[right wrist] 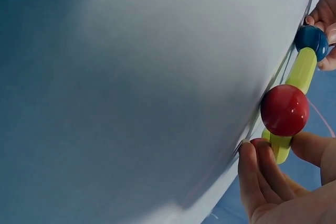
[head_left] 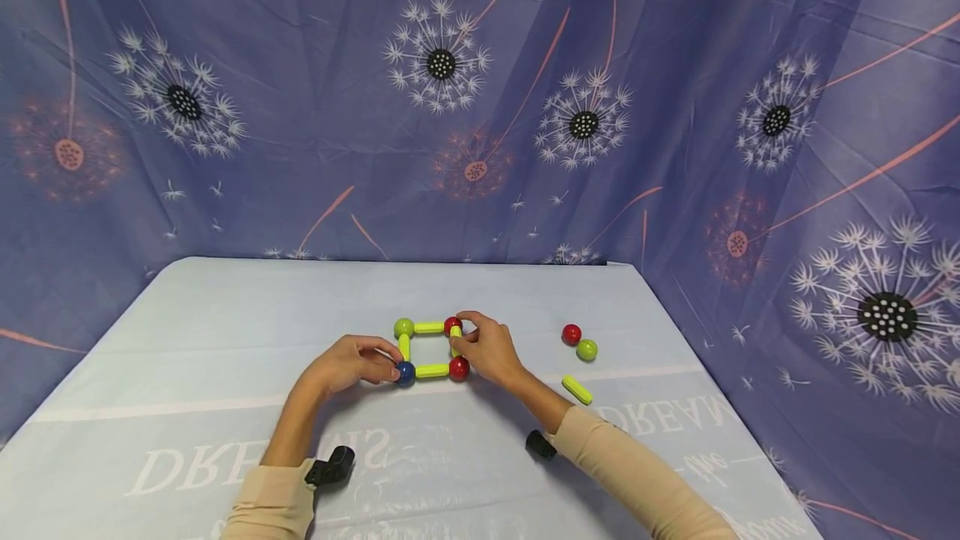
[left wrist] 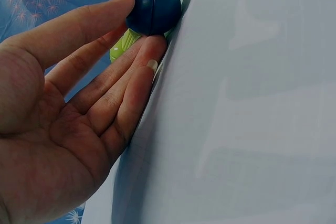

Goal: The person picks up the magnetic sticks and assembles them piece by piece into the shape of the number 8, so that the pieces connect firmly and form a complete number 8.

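A flat square of yellow-green rods and colored balls lies on the table. Its corners are a green ball [head_left: 403,327] far left, a red ball [head_left: 452,325] far right, a larger-looking red ball [head_left: 458,369] near right and a blue ball [head_left: 406,373] near left. My left hand [head_left: 360,359] pinches the blue ball between thumb and fingers, as the left wrist view also shows. With my right hand [head_left: 491,350] I grip the right-side rod [right wrist: 281,148], thumb on one side, fingers on the other. The index finger reaches the far red ball.
To the right of the square lie a loose red ball [head_left: 572,334], a green ball [head_left: 587,350] beside it and a single yellow-green rod [head_left: 577,390]. A pale printed cloth covers the table [head_left: 300,298]. Blue dandelion-patterned fabric [head_left: 322,107] hangs behind and on the right.
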